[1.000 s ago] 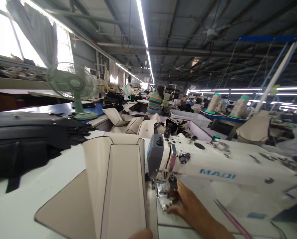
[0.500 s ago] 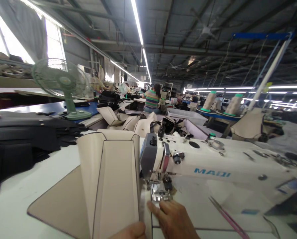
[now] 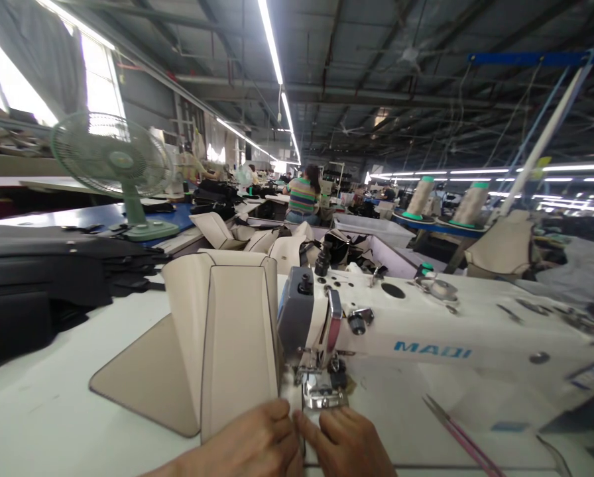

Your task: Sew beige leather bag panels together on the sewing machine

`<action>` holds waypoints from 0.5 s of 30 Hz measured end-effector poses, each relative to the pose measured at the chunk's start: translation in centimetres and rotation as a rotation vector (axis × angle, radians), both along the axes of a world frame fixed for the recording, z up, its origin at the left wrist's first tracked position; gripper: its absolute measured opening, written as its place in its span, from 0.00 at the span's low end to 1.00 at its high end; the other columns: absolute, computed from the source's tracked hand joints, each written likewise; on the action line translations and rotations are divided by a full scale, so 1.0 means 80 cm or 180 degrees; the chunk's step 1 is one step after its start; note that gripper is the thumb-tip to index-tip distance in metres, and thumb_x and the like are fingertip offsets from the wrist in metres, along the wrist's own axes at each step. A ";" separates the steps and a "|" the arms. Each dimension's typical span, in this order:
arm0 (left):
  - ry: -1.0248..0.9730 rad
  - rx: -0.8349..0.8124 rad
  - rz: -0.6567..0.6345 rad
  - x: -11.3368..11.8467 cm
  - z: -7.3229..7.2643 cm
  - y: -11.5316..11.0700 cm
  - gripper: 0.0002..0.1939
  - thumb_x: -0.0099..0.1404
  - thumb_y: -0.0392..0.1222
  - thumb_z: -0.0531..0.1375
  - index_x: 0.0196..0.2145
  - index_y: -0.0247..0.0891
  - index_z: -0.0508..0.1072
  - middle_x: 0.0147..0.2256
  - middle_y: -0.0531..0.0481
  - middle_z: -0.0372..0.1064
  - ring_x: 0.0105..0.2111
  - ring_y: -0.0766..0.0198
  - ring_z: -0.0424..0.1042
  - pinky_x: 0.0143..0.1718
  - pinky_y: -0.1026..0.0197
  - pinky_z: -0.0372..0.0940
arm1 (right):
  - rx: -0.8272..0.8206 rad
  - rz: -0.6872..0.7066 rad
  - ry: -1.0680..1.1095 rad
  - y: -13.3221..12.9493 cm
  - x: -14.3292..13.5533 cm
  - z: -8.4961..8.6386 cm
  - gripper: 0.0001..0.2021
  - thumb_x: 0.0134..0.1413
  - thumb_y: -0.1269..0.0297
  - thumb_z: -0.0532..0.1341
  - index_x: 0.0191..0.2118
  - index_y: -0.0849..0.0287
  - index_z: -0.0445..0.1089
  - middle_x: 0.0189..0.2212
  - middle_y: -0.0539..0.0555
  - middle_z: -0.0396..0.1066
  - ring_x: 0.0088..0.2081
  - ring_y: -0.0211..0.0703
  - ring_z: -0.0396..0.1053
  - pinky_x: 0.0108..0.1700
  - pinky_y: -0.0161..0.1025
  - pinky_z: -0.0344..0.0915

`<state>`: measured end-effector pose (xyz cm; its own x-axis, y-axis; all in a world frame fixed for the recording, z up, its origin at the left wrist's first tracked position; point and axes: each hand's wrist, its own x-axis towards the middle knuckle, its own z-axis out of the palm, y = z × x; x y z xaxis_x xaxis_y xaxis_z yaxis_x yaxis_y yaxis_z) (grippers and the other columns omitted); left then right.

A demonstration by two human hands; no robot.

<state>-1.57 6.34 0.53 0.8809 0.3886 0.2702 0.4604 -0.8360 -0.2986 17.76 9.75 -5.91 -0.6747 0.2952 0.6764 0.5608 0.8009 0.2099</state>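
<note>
A beige leather-like piece [image 3: 237, 331] with dark edges stands folded up on the sewing machine's table, left of the needle. One flat flap [image 3: 148, 381] of it lies on the white surface. My left hand [image 3: 257, 440] is closed on the piece's right edge, close in front of the presser foot [image 3: 321, 391]. Just right of it, my right hand [image 3: 349, 440] has its fingers curled, with a fingertip pressing that same edge by the foot. The white sewing machine [image 3: 426, 331] fills the right side. What lies beneath my fingers is hidden.
Pink-handled tweezers [image 3: 459, 430] lie on the machine bed at right. Black pieces [image 3: 68, 278] are stacked at left, near a green fan [image 3: 120, 162]. Beyond the machine are beige pieces [image 3: 262, 242] in a bin, thread cones [image 3: 419, 199] and a seated person [image 3: 303, 195].
My left hand has come up and forward to the piece's edge, beside my right hand. The beige flap has shifted right. My right hand stays by the presser foot.
</note>
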 end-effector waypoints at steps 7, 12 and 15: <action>0.0168 -0.0064 -0.0106 -0.006 -0.002 0.022 0.06 0.64 0.34 0.59 0.29 0.36 0.68 0.25 0.52 0.69 0.25 0.62 0.64 0.34 0.57 0.58 | -0.0154 -0.0075 -0.0019 0.002 -0.002 -0.005 0.16 0.67 0.74 0.43 0.40 0.59 0.68 0.18 0.47 0.62 0.18 0.40 0.59 0.21 0.40 0.45; 0.0143 -0.0104 -0.0129 -0.010 -0.007 0.038 0.04 0.63 0.32 0.58 0.29 0.35 0.67 0.27 0.50 0.68 0.28 0.60 0.64 0.37 0.55 0.56 | -0.0728 -0.0066 -0.0059 -0.004 0.000 0.004 0.14 0.63 0.76 0.46 0.40 0.60 0.68 0.22 0.50 0.65 0.21 0.42 0.63 0.22 0.40 0.50; 0.0129 -0.0084 0.0020 -0.010 -0.009 0.041 0.03 0.64 0.30 0.56 0.32 0.35 0.66 0.29 0.49 0.68 0.29 0.59 0.66 0.37 0.55 0.56 | -0.1385 -0.0340 -0.0193 -0.008 -0.003 0.020 0.09 0.61 0.74 0.53 0.42 0.58 0.68 0.28 0.50 0.68 0.27 0.41 0.67 0.26 0.37 0.56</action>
